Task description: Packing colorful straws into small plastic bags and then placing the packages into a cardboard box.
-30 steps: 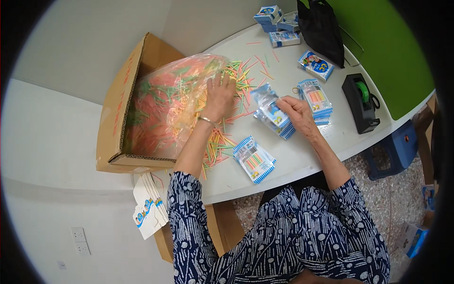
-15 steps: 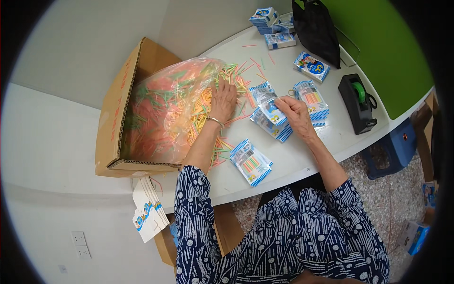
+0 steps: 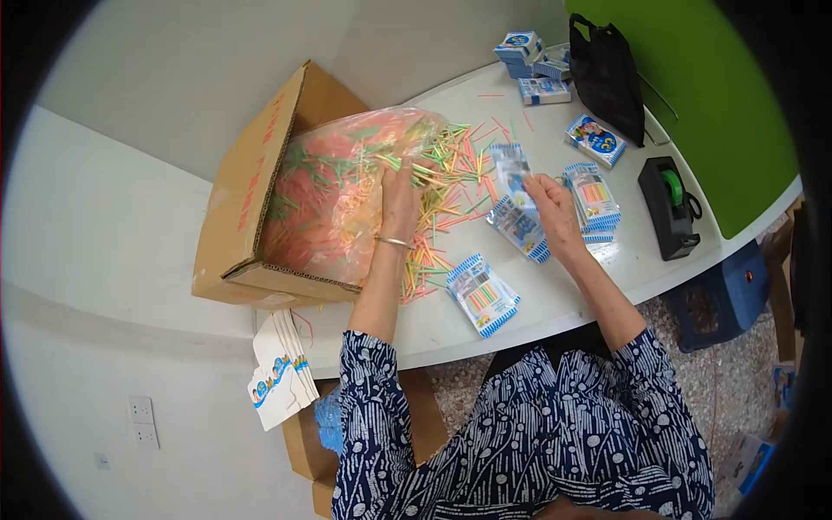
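Your white table [image 3: 551, 303], cardboard carton [image 3: 247, 186] at nine o'clock, loose coloured sticks [image 3: 450, 179] at ten, black bag [image 3: 607, 80] at one, tape dispenser [image 3: 667, 217] at three, blue-and-white packets [image 3: 483, 296] at six

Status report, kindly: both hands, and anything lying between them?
Left hand among coloured sticks. Right hand pinching a blue-white packet. Loose sticks scattered between them.

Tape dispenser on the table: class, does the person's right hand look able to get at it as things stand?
Probably yes: only a low stack of packets lies between the right hand and the black tape dispenser. The hand holds a blue-and-white packet, though, so it may need freeing first.
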`<action>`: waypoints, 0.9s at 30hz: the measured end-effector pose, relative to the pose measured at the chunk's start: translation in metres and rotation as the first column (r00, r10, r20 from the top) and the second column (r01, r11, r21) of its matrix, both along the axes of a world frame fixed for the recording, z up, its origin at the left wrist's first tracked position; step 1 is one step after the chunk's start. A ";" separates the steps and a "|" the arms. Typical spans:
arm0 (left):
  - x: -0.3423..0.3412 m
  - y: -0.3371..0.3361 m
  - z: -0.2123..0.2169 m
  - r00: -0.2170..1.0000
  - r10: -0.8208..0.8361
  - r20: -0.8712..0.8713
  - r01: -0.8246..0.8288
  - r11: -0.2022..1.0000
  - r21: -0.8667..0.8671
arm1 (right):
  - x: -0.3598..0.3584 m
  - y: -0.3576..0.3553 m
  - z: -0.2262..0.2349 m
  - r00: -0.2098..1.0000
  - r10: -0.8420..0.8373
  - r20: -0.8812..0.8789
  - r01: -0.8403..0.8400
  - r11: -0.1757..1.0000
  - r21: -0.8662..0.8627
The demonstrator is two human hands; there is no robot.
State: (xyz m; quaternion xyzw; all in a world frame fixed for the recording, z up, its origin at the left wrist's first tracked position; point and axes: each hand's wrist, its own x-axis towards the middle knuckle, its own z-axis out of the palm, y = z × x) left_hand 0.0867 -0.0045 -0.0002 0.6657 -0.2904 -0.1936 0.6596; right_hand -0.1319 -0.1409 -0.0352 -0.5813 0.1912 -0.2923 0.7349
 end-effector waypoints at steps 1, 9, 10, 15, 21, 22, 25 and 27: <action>-0.002 0.001 0.001 0.968 -0.026 -0.251 -0.009 0.990 -0.139 | 0.005 0.001 0.005 1.000 0.006 0.025 -0.006 0.999 0.033; -0.045 -0.012 -0.018 0.718 -0.364 -0.593 0.063 0.883 -0.466 | 0.100 0.051 -0.001 0.943 -0.224 0.247 -0.002 0.737 0.676; -0.052 -0.013 -0.021 0.719 -0.361 -0.594 0.058 0.883 -0.466 | 0.105 0.057 -0.002 0.914 -0.271 0.302 -0.038 0.685 0.728; -0.082 -0.012 -0.011 0.828 -0.241 -0.507 -0.110 0.817 -0.567 | 0.112 0.066 0.004 0.901 -0.313 0.302 -0.053 0.611 0.790; -0.094 -0.020 -0.007 0.924 -0.008 -0.383 -0.168 0.889 -0.425 | 0.109 0.066 0.014 0.909 -0.298 0.292 -0.034 0.646 0.763; -0.095 -0.020 -0.009 0.943 0.023 -0.331 -0.169 0.891 -0.422 | 0.108 0.066 0.013 0.906 -0.302 0.295 -0.035 0.643 0.765; -0.095 -0.022 -0.013 0.925 0.035 -0.378 -0.198 0.894 -0.402 | 0.107 0.062 0.010 0.902 -0.298 0.312 -0.047 0.650 0.759; -0.092 -0.021 -0.016 0.924 -0.017 -0.383 -0.161 0.889 -0.428 | 0.106 0.060 0.007 0.900 -0.290 0.326 -0.059 0.660 0.749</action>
